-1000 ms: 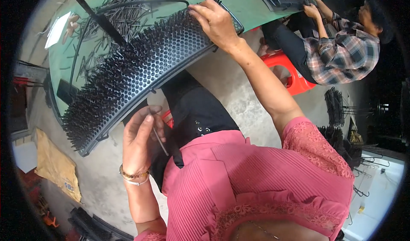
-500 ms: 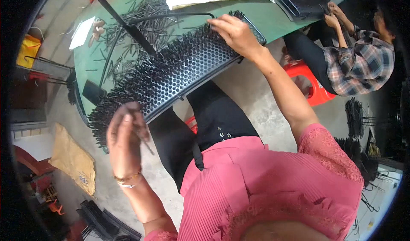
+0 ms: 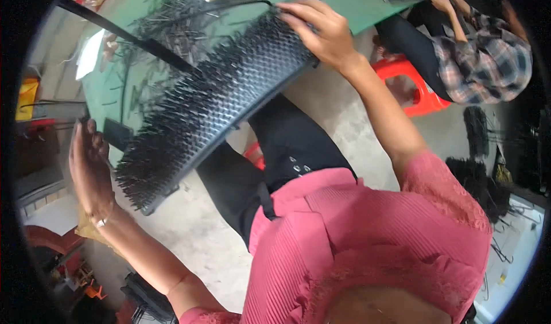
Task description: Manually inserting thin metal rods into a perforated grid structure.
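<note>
A long dark perforated board (image 3: pixel 252 94) leans across my thighs and the table's edge, its rows of holes partly filled with upright thin black pieces (image 3: pixel 178 114). At its far right end is my right hand (image 3: pixel 327 34), fingers bent and thumb and fingertips pinched over the outermost pieces; what they grip is too small to make out. Off the board's left end, my left hand (image 3: pixel 90 169) is raised, palm in shadow and fingers curled. Motion blurs it, and a dark tip shows at its fingers.
On the green table (image 3: pixel 344 8) lies a heap of loose black strips (image 3: pixel 172 31). A black pole (image 3: pixel 126 34) slants over the board. At right, a person in a checked shirt (image 3: pixel 482 66) works beside a red stool (image 3: pixel 410 86). Black hooked wires (image 3: pixel 505 249) are at lower right.
My left hand has moved left and up, away from the board's left end, where it held dark strips. My right hand stays at the far right end. The view has shifted slightly.
</note>
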Demonstrator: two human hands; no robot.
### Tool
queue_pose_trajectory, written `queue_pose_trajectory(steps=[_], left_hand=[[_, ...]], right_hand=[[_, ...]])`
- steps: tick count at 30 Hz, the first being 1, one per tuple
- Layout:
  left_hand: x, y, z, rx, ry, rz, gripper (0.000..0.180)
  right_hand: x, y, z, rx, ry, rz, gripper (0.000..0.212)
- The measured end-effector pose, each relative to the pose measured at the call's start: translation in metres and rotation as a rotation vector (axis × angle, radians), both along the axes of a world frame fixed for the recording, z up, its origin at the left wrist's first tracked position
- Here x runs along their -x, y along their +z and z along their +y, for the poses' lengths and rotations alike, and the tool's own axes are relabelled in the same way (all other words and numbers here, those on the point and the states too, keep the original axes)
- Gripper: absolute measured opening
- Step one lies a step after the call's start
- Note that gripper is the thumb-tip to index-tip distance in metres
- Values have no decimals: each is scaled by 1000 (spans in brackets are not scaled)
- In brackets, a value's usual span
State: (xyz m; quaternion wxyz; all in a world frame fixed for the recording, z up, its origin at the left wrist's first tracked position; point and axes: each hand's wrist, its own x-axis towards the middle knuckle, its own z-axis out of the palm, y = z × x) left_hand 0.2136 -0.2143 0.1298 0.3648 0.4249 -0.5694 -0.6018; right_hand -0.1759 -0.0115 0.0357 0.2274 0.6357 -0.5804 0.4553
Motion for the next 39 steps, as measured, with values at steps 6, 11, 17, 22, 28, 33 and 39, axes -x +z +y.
queue_pose_trajectory(steps=[6, 11, 17, 22, 28, 33, 39], left_hand=[[94, -13, -98, 330, -108, -371, 30], [163, -97, -209, 638, -221, -642, 32], [264, -144, -239, 741, -516, -940, 51], [289, -164, -221, 935, -503, -1224, 92], [310, -137, -207, 634, -713, -1556, 87], [288, -139, -166, 731, -678, -1578, 57], [284, -149, -147, 960, -688, -1609, 74]], right_hand=[[-77, -11, 71, -343, 110, -576, 15], [-111, -43, 94, -593, 383, -722, 18], [-106, -79, 78, -677, 329, -772, 16], [-101, -94, 68, -764, 303, -846, 14], [-108, -134, 70, -823, 220, -864, 8], [-122, -167, 83, -1116, 102, -1046, 23], [-128, -173, 79, -900, 61, -902, 17]])
